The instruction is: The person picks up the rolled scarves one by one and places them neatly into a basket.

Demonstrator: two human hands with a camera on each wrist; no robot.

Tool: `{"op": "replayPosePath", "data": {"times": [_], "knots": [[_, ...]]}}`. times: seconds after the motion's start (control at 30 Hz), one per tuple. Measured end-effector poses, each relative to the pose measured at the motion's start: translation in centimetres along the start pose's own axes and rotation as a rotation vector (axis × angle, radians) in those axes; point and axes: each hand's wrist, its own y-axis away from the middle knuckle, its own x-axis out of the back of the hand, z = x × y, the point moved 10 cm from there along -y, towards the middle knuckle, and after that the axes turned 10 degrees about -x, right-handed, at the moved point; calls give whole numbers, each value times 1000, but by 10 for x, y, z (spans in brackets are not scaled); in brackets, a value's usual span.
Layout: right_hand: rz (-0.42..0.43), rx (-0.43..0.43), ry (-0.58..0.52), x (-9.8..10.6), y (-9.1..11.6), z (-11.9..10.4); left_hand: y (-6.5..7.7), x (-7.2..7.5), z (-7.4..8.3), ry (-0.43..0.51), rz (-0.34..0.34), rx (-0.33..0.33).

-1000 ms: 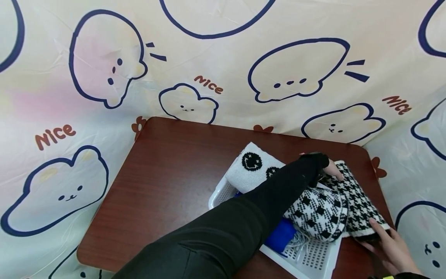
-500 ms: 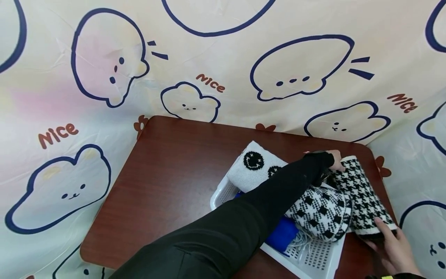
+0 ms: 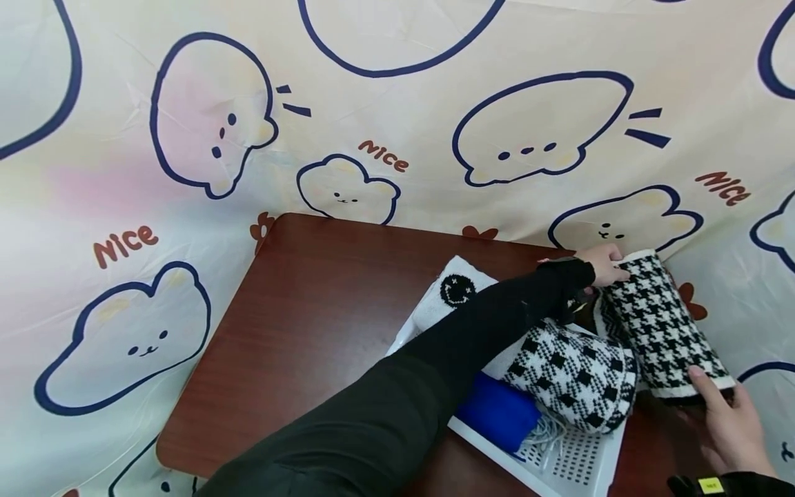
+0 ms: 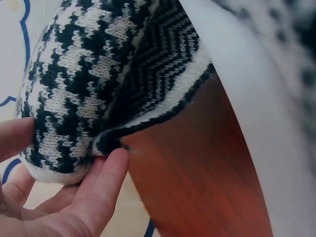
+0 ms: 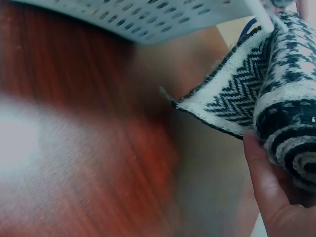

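Both hands hold a rolled black-and-white houndstooth knit scarf (image 3: pixel 667 317) just beyond the right side of the white basket (image 3: pixel 593 469). My left hand (image 3: pixel 604 265) grips the far end of the roll, its arm reaching across the basket. Fingers (image 4: pixel 106 190) press the bottom of that end in the left wrist view. My right hand (image 3: pixel 733 421) grips the near end, thumb on the outer side. A spiral of layers shows at this end of the scarf (image 5: pixel 301 160) in the right wrist view. A loose flap with a zigzag inner face hangs from the roll.
Inside the basket lie a checked black-and-white knit item (image 3: pixel 577 376), a white knit item with smiley faces (image 3: pixel 458 288), a blue item (image 3: pixel 499 414) and a pale cord (image 3: pixel 549 433). The brown table (image 3: pixel 323 304) meets a printed cloth wall (image 3: pixel 422 124) behind.
The scarf has shifted right and away from the basket, both hands moving with it. The blue item shows more, and the left sleeve covers more of the smiley knit item.
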Motion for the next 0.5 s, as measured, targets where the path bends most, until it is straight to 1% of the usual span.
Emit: {"op": "replayPosePath", "data": {"times": [0.13,0.23,0.3,0.37,0.5], "knots": [[-60,126,-35,-8,6,-18,8,13,3,32,16,-35],[-95,205,-36,-14,13,-31,16,25,7,3,36,-47],[-101,242,-28,-16,17,-38,21,33,8,-6,58,-49],[-106,266,-31,-19,22,-44,26,40,9,5,81,-55],[-82,320,2,-19,32,-56,35,48,9,89,93,-69]]}}
